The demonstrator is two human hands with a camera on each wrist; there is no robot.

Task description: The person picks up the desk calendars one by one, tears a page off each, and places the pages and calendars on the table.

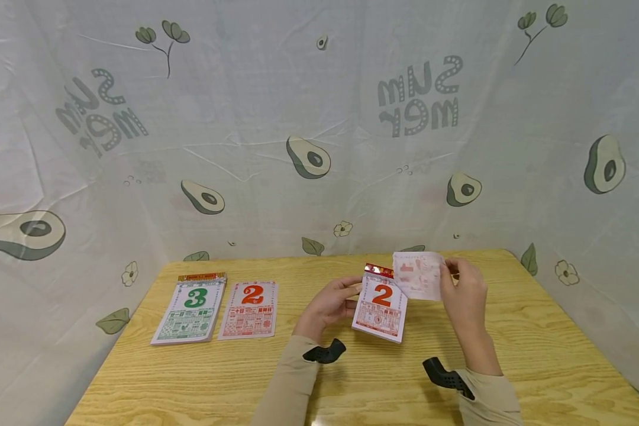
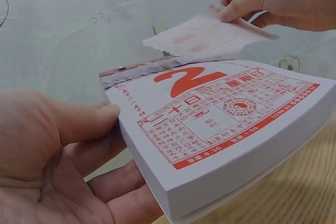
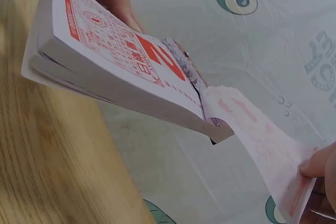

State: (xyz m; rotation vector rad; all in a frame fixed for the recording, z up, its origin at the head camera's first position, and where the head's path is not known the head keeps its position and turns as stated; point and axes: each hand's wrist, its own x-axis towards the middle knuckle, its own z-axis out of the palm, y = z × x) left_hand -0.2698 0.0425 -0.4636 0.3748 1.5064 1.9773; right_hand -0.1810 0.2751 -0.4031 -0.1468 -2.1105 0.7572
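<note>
My left hand [image 1: 327,305] grips a thick tear-off calendar [image 1: 379,310] by its left side, thumb on the edge of the top page and fingers underneath. The pad is tilted above the table and shows a red 2. Between thumb and fingers my right hand [image 1: 465,299] pinches a thin loose-hanging sheet [image 1: 418,275], its pale reverse side showing. In the left wrist view the sheet [image 2: 205,38] has a ragged edge close to the calendar's bound top [image 2: 142,72]. Whether a corner still joins the pad [image 3: 131,87], I cannot tell.
On the left of the wooden table [image 1: 191,384] lie another calendar pad [image 1: 189,313] with a green 3 and, beside it, a single sheet [image 1: 249,310] with a red 2. A printed curtain [image 1: 245,118] hangs behind the table and along its sides.
</note>
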